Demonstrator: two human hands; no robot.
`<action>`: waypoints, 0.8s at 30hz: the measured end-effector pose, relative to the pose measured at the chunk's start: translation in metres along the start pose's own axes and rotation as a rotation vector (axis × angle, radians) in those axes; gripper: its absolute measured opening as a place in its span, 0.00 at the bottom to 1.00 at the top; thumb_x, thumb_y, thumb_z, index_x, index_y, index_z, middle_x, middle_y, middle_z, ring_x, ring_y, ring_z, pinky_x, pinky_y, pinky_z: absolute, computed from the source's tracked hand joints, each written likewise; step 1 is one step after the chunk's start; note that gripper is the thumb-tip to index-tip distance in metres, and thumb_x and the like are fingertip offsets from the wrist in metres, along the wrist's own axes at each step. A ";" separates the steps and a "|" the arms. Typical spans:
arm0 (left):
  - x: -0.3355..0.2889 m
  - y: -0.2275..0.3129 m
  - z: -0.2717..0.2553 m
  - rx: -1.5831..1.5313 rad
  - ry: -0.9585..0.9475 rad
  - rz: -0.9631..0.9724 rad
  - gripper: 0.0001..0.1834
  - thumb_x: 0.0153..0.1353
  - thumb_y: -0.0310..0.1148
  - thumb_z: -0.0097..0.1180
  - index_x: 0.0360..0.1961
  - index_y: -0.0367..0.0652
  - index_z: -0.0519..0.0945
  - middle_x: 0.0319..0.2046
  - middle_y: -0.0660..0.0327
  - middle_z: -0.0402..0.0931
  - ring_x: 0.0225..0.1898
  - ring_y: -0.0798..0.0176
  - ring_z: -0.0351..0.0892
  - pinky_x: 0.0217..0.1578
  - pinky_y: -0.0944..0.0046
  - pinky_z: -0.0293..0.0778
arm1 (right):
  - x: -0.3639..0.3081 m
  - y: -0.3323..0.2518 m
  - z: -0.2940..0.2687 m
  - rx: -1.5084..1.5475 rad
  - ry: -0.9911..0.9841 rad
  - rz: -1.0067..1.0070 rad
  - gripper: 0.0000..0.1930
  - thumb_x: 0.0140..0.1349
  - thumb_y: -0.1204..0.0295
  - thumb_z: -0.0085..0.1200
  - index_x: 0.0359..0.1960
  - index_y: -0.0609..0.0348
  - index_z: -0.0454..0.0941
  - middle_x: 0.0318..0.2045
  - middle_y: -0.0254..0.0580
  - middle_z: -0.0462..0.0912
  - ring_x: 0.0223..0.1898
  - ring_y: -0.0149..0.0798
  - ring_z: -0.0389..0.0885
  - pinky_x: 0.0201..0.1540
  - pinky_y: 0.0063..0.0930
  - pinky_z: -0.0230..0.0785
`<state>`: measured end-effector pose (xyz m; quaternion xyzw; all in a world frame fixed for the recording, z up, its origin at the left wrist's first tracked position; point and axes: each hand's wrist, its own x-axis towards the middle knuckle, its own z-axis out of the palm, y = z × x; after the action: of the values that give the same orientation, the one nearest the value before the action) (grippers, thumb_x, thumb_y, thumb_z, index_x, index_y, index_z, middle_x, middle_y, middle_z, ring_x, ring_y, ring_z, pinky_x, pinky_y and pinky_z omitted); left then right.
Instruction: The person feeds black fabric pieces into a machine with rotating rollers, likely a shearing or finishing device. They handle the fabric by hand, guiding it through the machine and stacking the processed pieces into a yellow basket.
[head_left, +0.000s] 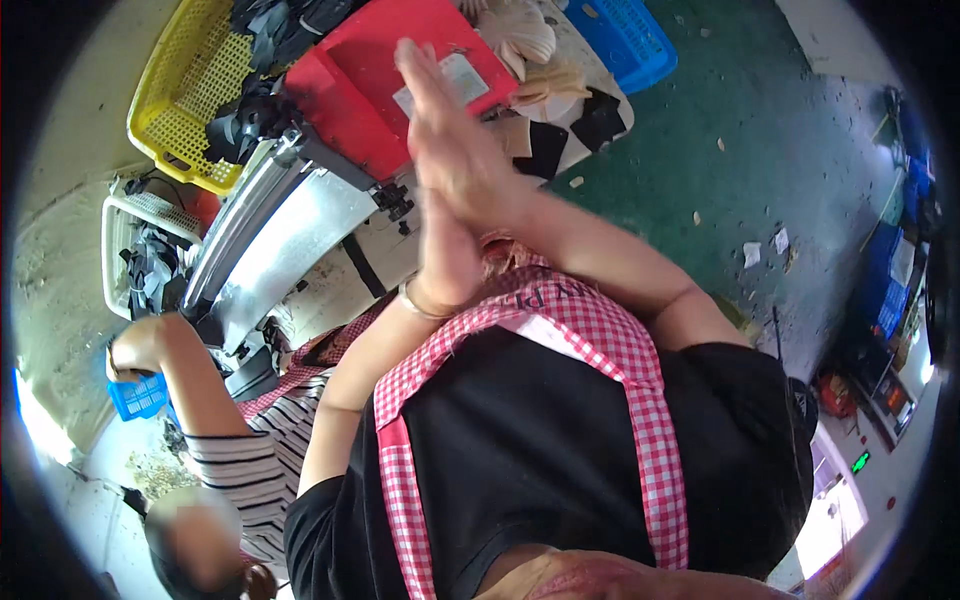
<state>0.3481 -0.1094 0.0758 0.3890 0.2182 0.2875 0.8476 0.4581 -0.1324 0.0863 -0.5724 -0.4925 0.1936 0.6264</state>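
Head view, and I'm reading left to right: a yellow perforated plastic basket (pixel 185 95) of dark scraps sits far left. Beside it lies a flat red plastic tray with a pale label (pixel 400 85), long axis running up and to the right, on the cluttered counter (pixel 330 270). My left hand (pixel 445 255) and right hand (pixel 450 140) are pressed palm to palm, fingers straight and flat, holding nothing. The tray lies just beyond the fingertips, the right hand nearer it. Its surface looks smooth, rigid, glossy. A blue plastic mesh basket (pixel 625 35) sits off to the right.
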 end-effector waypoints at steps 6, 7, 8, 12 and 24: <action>0.021 0.083 -0.069 0.088 -0.017 0.045 0.41 0.76 0.61 0.33 0.72 0.35 0.65 0.66 0.50 0.72 0.69 0.56 0.67 0.72 0.58 0.54 | -0.017 -0.059 0.030 0.133 -0.433 0.272 0.14 0.70 0.71 0.55 0.54 0.64 0.78 0.61 0.57 0.76 0.65 0.53 0.75 0.67 0.42 0.66; 0.009 0.087 -0.058 0.174 -0.077 0.048 0.38 0.77 0.57 0.31 0.68 0.32 0.71 0.69 0.48 0.69 0.71 0.57 0.65 0.72 0.58 0.55 | -0.019 -0.060 0.038 0.141 -0.385 0.395 0.09 0.70 0.73 0.55 0.47 0.64 0.79 0.52 0.54 0.79 0.55 0.53 0.79 0.59 0.41 0.70; -0.001 0.090 -0.046 0.258 -0.150 0.053 0.37 0.78 0.52 0.29 0.63 0.30 0.78 0.72 0.47 0.66 0.73 0.57 0.63 0.73 0.59 0.57 | -0.015 -0.059 0.051 0.122 -0.314 0.512 0.05 0.70 0.75 0.55 0.41 0.63 0.80 0.43 0.51 0.83 0.45 0.52 0.83 0.52 0.41 0.75; -0.054 0.081 -0.046 0.115 0.340 0.292 0.39 0.77 0.47 0.41 0.80 0.37 0.45 0.79 0.50 0.48 0.80 0.55 0.48 0.76 0.53 0.47 | -0.002 -0.053 0.112 -0.240 -0.253 -0.077 0.11 0.67 0.76 0.56 0.49 0.63 0.79 0.47 0.52 0.82 0.46 0.56 0.80 0.53 0.42 0.74; -0.166 0.086 -0.160 0.784 0.190 -0.022 0.37 0.66 0.30 0.64 0.75 0.45 0.67 0.80 0.46 0.48 0.81 0.50 0.44 0.75 0.52 0.49 | 0.091 0.053 0.330 -1.167 -0.383 -0.617 0.31 0.71 0.57 0.49 0.69 0.66 0.68 0.67 0.60 0.72 0.72 0.55 0.67 0.72 0.50 0.59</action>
<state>0.1028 -0.0871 0.0710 0.6520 0.3930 0.2082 0.6141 0.2385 0.1284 0.0281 -0.6055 -0.7586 -0.1927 0.1438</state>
